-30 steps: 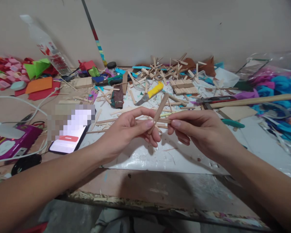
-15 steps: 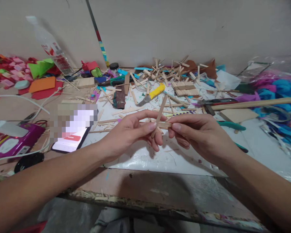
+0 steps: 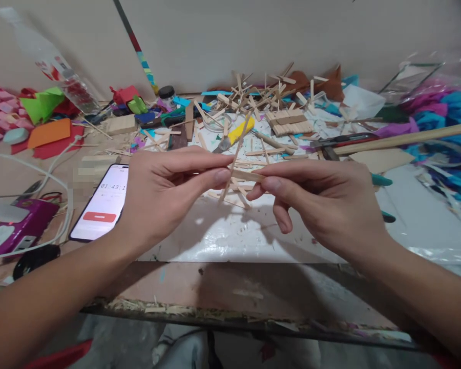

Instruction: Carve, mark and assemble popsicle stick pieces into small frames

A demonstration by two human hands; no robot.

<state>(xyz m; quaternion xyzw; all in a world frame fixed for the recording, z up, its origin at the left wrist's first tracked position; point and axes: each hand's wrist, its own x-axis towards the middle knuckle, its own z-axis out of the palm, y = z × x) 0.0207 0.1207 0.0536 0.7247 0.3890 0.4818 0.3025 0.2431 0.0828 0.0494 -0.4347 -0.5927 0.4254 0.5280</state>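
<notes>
My left hand (image 3: 165, 192) and my right hand (image 3: 326, 202) meet above a white board (image 3: 253, 238) on the table. Together they pinch a small piece made of crossed wooden craft sticks (image 3: 238, 171). The left thumb and fingers press on its left side. My right thumb and forefinger grip a flat stick at its right end. One thin stick stands up slanted from the joint.
A phone (image 3: 100, 205) with a running timer lies left of my hands. Behind them lie a heap of craft sticks (image 3: 261, 100), a yellow utility knife (image 3: 236, 134), a long wooden handle (image 3: 403, 139), coloured paper (image 3: 48, 133) and a plastic bottle (image 3: 51, 64).
Both hands have lifted the stick piece higher and closer to me. The slanted stick has tilted more edge-on. The view has dipped slightly downward.
</notes>
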